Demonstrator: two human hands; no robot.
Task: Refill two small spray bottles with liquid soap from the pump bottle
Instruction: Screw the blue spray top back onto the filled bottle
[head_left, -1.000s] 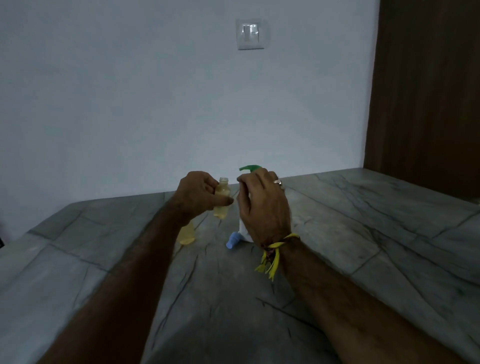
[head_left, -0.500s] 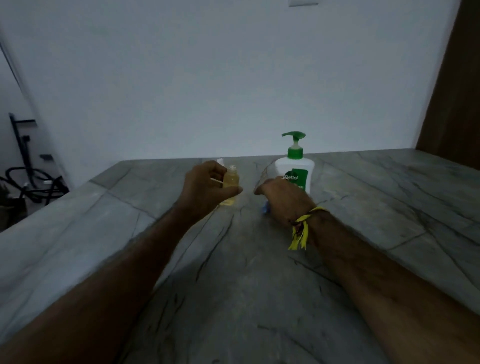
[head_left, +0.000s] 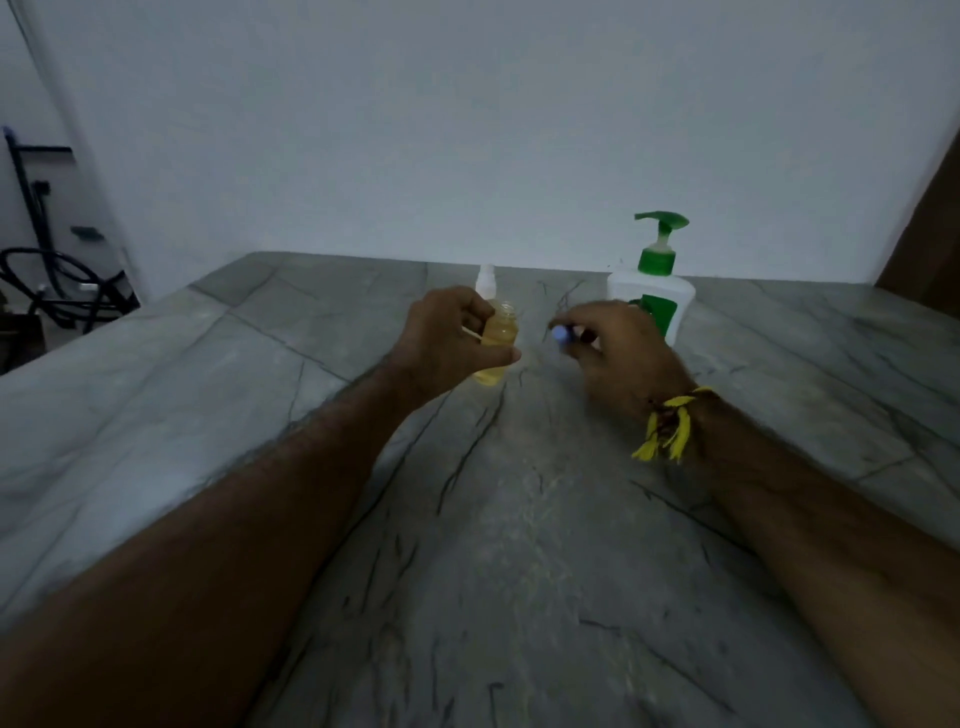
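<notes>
My left hand grips a small clear bottle of yellow liquid, its neck uncapped, held above the grey stone counter. My right hand pinches a small blue spray cap just to the right of that bottle. Behind my left hand stands a second small bottle with a white spray top, mostly hidden. The white pump bottle with a green pump stands upright behind my right hand.
A white wall runs along the counter's far edge. At the left, beyond the counter edge, dark hoses and a black stand sit on the floor. A brown door is at the far right.
My right hand left the pump bottle's top, went down to the counter, and now holds the blue cap raised. The camera has tilted down and shifted left.
</notes>
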